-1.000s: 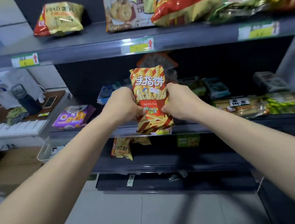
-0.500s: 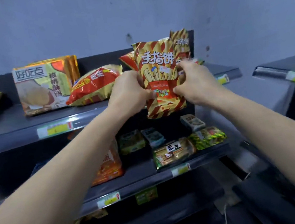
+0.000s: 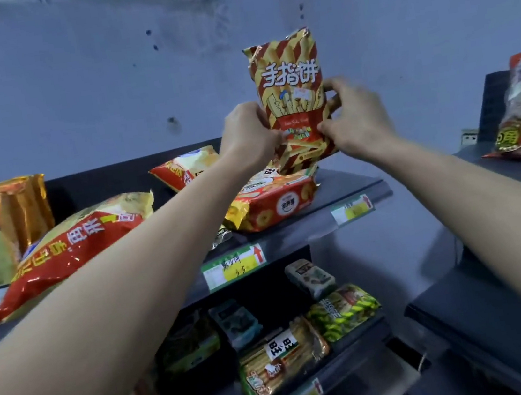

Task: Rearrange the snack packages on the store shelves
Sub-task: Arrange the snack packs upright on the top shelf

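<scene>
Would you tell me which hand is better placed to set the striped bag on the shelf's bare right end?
Probably the right hand: it grips the striped bag beside the bare end of the top shelf; the left hand is above the red biscuit pack.

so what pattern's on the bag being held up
The bag has red-and-gold diagonal stripes, seen in the head view.

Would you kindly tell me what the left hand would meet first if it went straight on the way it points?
The left hand grips the striped snack bag, which would travel with it. Past that, the way looks free up to the grey wall behind the shelf, though depth is unclear.
</scene>
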The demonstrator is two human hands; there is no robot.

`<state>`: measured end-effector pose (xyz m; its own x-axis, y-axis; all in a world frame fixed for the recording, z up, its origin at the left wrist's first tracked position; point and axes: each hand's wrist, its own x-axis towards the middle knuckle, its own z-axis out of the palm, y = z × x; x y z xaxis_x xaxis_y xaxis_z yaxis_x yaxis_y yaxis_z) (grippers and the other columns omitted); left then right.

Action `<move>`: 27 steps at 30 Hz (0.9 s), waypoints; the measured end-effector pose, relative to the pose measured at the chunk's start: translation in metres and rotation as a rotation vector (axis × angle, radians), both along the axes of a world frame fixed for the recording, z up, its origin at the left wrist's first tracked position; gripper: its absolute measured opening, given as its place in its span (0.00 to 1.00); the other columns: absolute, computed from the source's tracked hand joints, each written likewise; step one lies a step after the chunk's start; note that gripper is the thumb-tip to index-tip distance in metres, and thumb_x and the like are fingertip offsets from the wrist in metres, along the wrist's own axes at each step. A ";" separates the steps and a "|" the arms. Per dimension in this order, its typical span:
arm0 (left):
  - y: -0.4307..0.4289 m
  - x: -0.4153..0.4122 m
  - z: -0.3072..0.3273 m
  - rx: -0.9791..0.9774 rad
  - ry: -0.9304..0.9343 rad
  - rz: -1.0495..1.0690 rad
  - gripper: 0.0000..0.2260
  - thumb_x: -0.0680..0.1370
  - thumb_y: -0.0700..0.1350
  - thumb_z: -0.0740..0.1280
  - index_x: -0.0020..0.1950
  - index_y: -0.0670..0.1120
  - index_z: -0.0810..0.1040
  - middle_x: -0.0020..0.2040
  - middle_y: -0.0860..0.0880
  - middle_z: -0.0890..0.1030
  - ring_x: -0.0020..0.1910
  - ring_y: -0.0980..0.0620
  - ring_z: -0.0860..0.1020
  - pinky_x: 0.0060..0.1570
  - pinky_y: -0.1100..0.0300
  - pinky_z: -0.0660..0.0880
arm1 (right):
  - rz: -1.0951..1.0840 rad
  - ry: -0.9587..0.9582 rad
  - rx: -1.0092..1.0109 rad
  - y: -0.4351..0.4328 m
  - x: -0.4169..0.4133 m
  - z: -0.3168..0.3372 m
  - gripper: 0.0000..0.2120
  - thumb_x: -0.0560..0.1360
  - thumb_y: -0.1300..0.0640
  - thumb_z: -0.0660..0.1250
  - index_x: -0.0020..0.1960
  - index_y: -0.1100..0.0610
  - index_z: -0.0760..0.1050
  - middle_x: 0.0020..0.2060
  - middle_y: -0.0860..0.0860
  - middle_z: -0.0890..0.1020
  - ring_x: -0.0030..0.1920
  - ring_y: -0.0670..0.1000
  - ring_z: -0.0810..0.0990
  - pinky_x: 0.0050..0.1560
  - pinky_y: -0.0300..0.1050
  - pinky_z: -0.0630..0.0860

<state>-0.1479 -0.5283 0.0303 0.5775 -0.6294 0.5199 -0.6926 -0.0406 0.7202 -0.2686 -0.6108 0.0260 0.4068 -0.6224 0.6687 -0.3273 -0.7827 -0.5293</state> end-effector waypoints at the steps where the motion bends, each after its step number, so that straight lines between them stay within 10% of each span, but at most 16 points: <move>1: -0.010 0.004 0.001 0.004 0.007 -0.011 0.10 0.72 0.38 0.72 0.38 0.45 0.71 0.47 0.41 0.82 0.44 0.43 0.82 0.46 0.46 0.81 | 0.001 -0.007 0.008 -0.010 0.004 0.000 0.22 0.75 0.64 0.65 0.68 0.55 0.69 0.57 0.55 0.80 0.56 0.56 0.78 0.47 0.39 0.69; 16: -0.162 0.061 0.013 0.219 0.060 0.031 0.03 0.73 0.31 0.67 0.44 0.37 0.78 0.52 0.36 0.81 0.50 0.40 0.82 0.51 0.44 0.80 | 0.081 0.022 0.029 -0.179 0.072 0.001 0.22 0.75 0.67 0.61 0.67 0.54 0.70 0.56 0.56 0.80 0.56 0.59 0.78 0.51 0.46 0.73; 27: -0.228 0.078 -0.022 0.501 0.061 0.000 0.05 0.77 0.36 0.63 0.51 0.42 0.73 0.50 0.45 0.79 0.46 0.48 0.78 0.40 0.62 0.76 | 0.100 0.147 0.165 -0.251 0.104 -0.035 0.17 0.74 0.67 0.62 0.62 0.57 0.71 0.51 0.57 0.80 0.52 0.60 0.77 0.44 0.47 0.72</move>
